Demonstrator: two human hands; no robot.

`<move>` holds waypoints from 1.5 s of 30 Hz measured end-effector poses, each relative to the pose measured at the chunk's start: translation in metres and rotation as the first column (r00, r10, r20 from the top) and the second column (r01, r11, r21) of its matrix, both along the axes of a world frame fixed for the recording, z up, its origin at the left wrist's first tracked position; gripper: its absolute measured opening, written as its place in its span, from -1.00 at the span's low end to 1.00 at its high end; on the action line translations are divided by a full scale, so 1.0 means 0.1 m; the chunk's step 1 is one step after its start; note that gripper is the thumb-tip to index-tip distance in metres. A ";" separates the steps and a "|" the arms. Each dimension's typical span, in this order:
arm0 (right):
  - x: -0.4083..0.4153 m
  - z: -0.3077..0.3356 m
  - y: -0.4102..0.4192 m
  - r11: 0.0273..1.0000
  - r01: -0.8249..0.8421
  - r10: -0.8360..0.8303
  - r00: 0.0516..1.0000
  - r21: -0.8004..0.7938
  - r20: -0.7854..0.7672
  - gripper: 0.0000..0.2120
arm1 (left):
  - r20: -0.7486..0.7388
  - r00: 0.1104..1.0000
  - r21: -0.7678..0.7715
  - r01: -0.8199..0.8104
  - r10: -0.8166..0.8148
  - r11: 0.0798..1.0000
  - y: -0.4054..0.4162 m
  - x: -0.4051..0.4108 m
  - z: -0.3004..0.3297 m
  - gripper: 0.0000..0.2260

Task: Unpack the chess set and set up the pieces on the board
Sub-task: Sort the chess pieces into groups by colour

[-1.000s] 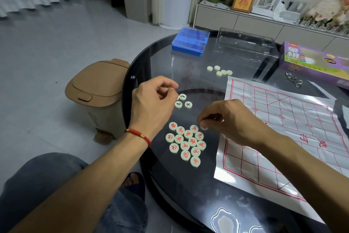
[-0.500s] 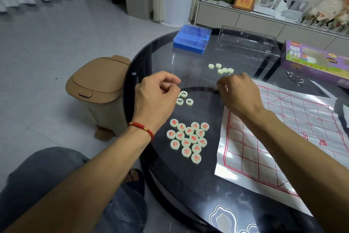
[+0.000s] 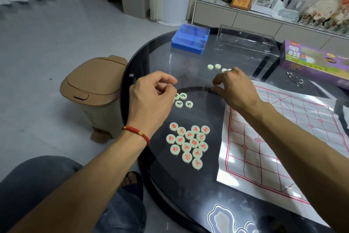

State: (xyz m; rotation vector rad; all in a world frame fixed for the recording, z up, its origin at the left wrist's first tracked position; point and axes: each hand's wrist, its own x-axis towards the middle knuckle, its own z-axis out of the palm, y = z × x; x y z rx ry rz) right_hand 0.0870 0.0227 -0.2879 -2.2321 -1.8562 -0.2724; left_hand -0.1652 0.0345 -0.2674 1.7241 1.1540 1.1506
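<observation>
I log: left hand [image 3: 151, 98], fingers curled, contents unclear, above black-marked pieces [image 3: 182, 100]; red-marked pieces [image 3: 188, 143] nearer me. Right hand [image 3: 236, 89] pinched beside blank pieces [image 3: 213, 66], grasp unclear; board [image 3: 283, 138] under wrist.

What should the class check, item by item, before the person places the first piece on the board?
1. Board laid flat, grid facing up: ok.
2. Board free of pieces: ok.
3. Red pieces grouped, faces up: ok.
4. Black pieces all turned face up: not ok; blank-side pieces lie further back.
5. Right hand has a piece in its grip: cannot tell.
6. Left hand free: cannot tell.
</observation>
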 end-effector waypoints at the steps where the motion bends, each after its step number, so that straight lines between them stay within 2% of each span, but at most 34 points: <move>1: -0.03 0.02 -0.03 1.000 -0.015 0.015 1.000 -0.021 -0.019 -0.88 | 0.000 1.000 0.002 0.004 -0.004 1.000 -0.01 0.01 0.01 -0.82; 4: -0.10 0.08 -0.10 0.997 -0.066 0.063 0.995 -0.046 -0.077 -0.92 | -0.011 1.000 0.009 0.008 -0.008 1.000 -0.05 0.05 0.02 -0.83; 6: -0.13 0.15 -0.15 0.997 -0.080 0.070 0.956 -0.021 -0.285 -0.93 | -0.015 1.000 0.004 0.018 -0.018 1.000 -0.08 0.07 0.03 -0.84; 8: -0.19 0.23 -0.22 0.996 -0.092 0.072 0.797 -0.003 -0.599 -0.91 | -0.024 0.999 -0.005 0.038 -0.038 0.999 -0.09 0.08 0.02 -0.85; 10: -0.30 0.31 -0.31 0.991 -0.137 0.090 0.600 0.009 -0.795 -0.87 | -0.050 0.996 -0.023 0.067 -0.068 0.997 -0.09 0.09 0.00 -0.87; 12: -0.40 0.38 -0.39 0.979 -0.201 0.120 0.468 0.027 -0.876 -0.85 | -0.034 0.993 -0.084 0.109 -0.113 0.990 -0.09 0.10 -0.02 -0.91; 14: -0.50 0.44 -0.45 0.963 -0.267 0.144 0.443 0.023 -0.885 -0.84 | 0.047 0.987 -0.166 0.160 -0.154 0.973 -0.12 0.12 -0.02 -0.92; 16: -0.59 0.45 -0.50 0.951 -0.310 0.154 0.481 -0.003 -0.863 -0.84 | 0.059 0.985 -0.184 0.171 -0.163 0.968 -0.14 0.12 -0.01 -0.92; 18: -0.64 0.43 -0.52 0.950 -0.311 0.160 0.540 -0.019 -0.827 -0.85 | -0.023 0.988 -0.152 0.147 -0.152 0.977 -0.13 0.11 0.00 -0.91; 21: -0.55 0.36 -0.48 0.985 -0.172 0.123 0.676 0.006 -0.726 -0.86 | -0.242 0.966 -0.081 0.070 -0.088 0.994 -0.04 0.02 0.00 -0.92; 24: -0.34 0.29 -0.42 0.996 -0.033 0.074 0.838 0.085 -0.541 -0.88 | -0.419 0.908 -0.032 -0.011 -0.004 0.999 0.06 -0.12 0.03 -0.90; 27: -0.21 0.23 -0.42 0.991 -0.028 0.088 0.871 0.129 -0.483 -0.87 | -0.518 0.855 -0.099 -0.027 -0.029 0.995 0.10 -0.25 0.01 -0.89; 30: -0.11 0.15 -0.39 0.990 -0.015 0.068 0.921 0.138 -0.384 -0.88 | -0.543 0.839 -0.142 -0.045 -0.040 0.989 0.11 -0.27 -0.04 -0.86; 36: 0.19 0.01 -0.19 0.977 0.148 -0.112 0.969 0.153 -0.220 -0.85 | -0.578 0.816 -0.099 -0.065 -0.005 0.993 0.12 -0.17 -0.05 -0.82; 41: 0.37 0.02 0.00 0.990 0.132 -0.132 0.991 0.048 -0.007 -0.72 | -0.601 0.799 -0.089 -0.059 -0.007 0.994 0.09 -0.10 -0.03 -0.85; 45: 0.38 0.04 0.14 0.975 0.184 -0.168 0.978 -0.121 0.127 -0.62 | -0.614 0.789 -0.070 -0.042 -0.011 0.997 0.09 -0.09 -0.02 -0.84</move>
